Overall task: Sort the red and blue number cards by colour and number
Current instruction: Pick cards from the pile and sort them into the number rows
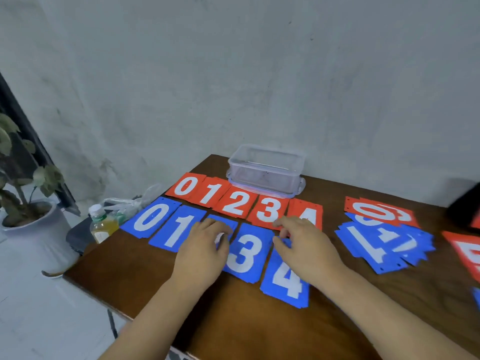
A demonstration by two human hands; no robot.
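Hands rest palm down on the brown surface (233,320), both forearms reaching in from the near edge toward the clear plastic box (265,170) at the wall. Just in front of the box lies the red row (233,201), reading 0 to 4 from left to right. The blue row (166,224) lies one step nearer than that.

The left hand (205,245) lies flat, its fingers relaxed and spread over the third blue card (228,221), hiding its number. This card sits between the blue 1 (179,232) and the blue 3 (245,253).

The right hand (304,245) is arched, with bent fingers and thumb meeting at the far edge of the blue 4 (285,281), where it borders the red 4 (309,214). Whether they pinch the card or only touch it I cannot tell.

To the right of the box, well apart from both rows, lies a loose pile of red and blue cards (381,235).
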